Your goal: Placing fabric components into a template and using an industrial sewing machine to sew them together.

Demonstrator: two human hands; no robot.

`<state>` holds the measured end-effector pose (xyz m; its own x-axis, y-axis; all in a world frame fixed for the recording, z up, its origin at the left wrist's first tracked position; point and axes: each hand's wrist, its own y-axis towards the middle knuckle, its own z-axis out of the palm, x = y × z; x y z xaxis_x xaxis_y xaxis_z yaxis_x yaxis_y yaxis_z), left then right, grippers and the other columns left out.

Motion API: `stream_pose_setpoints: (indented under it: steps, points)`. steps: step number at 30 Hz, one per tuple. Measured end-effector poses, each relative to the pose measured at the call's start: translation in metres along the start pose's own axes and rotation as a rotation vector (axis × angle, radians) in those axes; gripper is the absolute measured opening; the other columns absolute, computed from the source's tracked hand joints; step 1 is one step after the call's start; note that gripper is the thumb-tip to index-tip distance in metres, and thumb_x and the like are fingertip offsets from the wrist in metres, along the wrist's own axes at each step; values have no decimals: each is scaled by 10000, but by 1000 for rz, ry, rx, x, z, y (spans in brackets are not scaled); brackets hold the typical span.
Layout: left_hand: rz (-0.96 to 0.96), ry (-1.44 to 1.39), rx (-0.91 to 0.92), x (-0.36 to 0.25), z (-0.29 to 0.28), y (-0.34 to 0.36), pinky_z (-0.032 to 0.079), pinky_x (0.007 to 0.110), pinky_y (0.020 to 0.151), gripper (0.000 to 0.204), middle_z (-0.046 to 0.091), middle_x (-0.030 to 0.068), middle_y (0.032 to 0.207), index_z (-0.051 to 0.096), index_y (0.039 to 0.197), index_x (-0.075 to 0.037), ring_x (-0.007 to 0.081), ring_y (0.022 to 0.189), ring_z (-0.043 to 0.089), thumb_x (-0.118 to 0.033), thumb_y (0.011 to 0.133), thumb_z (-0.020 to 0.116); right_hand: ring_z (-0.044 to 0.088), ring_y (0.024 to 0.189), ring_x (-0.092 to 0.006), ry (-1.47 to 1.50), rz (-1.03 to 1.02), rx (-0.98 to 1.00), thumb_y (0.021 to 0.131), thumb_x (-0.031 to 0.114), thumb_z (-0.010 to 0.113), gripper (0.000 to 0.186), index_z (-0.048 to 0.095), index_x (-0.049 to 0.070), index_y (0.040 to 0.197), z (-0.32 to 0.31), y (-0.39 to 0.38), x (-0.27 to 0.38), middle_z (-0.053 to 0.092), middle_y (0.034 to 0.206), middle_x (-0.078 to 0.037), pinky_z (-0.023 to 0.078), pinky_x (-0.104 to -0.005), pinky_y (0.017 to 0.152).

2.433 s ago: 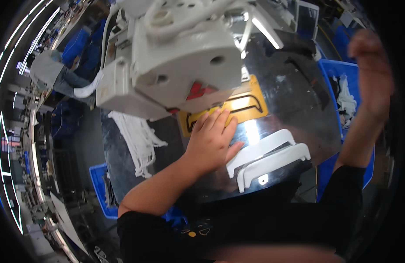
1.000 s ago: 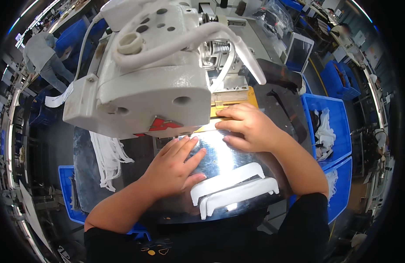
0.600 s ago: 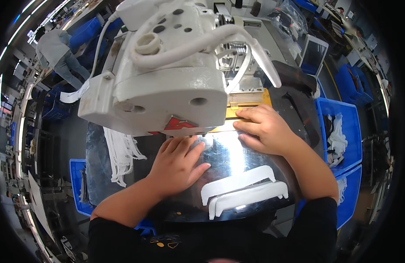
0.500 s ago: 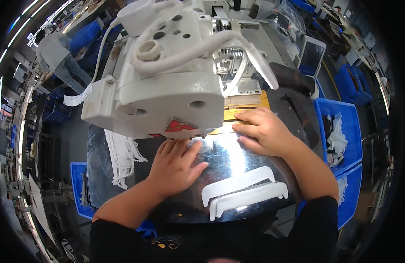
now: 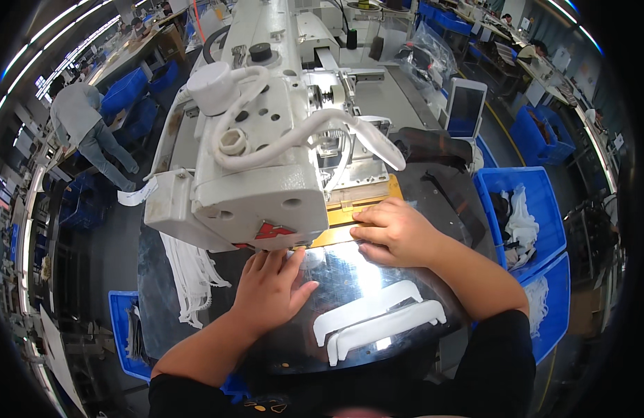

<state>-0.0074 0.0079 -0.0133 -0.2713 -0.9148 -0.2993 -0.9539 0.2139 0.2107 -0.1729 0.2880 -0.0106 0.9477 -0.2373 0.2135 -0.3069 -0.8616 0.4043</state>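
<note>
A large white industrial sewing machine point(image 5: 259, 188) stands over the dark, shiny work table. My left hand point(image 5: 270, 289) lies flat with its fingers stretched forward. Its fingertips are partly hidden under the machine head, and the thumb stands apart. Beside the needle area, my right hand point(image 5: 399, 237) rests its outstretched fingers on the yellow plate point(image 5: 336, 237). In front of the hands lie several curved white padded strips point(image 5: 371, 306), side by side near the table's front edge. To the left of my left hand, a bundle of white fabric strips point(image 5: 189, 279) hangs across the table.
Blue bins point(image 5: 524, 223) with white and dark cloth stand right of the table. Another blue bin point(image 5: 123, 334) sits at its left. A tablet-like screen point(image 5: 465, 108) rises behind at the right. Farther left, a person point(image 5: 88, 125) bends over other bins.
The view has tilted upward, so the machine and table sit lower and further left in it. Both hands keep about the same places on the table.
</note>
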Motion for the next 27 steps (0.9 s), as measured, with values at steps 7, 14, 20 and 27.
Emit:
stream_pose_setpoints:
  steps: [7, 14, 20, 27]
  points:
    - [-21, -17, -5, 0, 1, 2, 455, 537, 1126, 626, 589, 205, 1416, 668, 1396, -45, 435, 1298, 575, -451, 933, 786, 735, 1063, -279, -24, 1, -23, 872, 238, 802, 246, 795, 82, 1063, -1, 0, 0, 773, 1153, -113, 526, -423, 962]
    - [20, 59, -40, 2, 4, 2, 443, 562, 1135, 633, 580, 227, 1396, 665, 1408, -86, 458, 1288, 565, -492, 934, 773, 745, 994, -262, 8, -62, -37, 869, 223, 801, 230, 792, 75, 1046, 2, 3, 3, 778, 1120, -113, 534, -408, 934]
    - [9, 95, -24, 0, 3, 2, 418, 578, 1166, 655, 577, 231, 1391, 667, 1405, -84, 463, 1314, 544, -522, 930, 774, 753, 985, -262, -10, -97, -27, 855, 216, 828, 277, 813, 60, 1084, 8, 2, 3, 789, 1180, -127, 550, -411, 937]
    - [6, 144, -21, 2, 4, 1, 455, 571, 1099, 645, 608, 191, 1320, 669, 1370, -103, 421, 1245, 583, -548, 917, 781, 740, 1030, -236, 40, -85, 28, 873, 228, 820, 283, 787, 92, 1119, 11, -1, -1, 778, 1238, -101, 529, -396, 941]
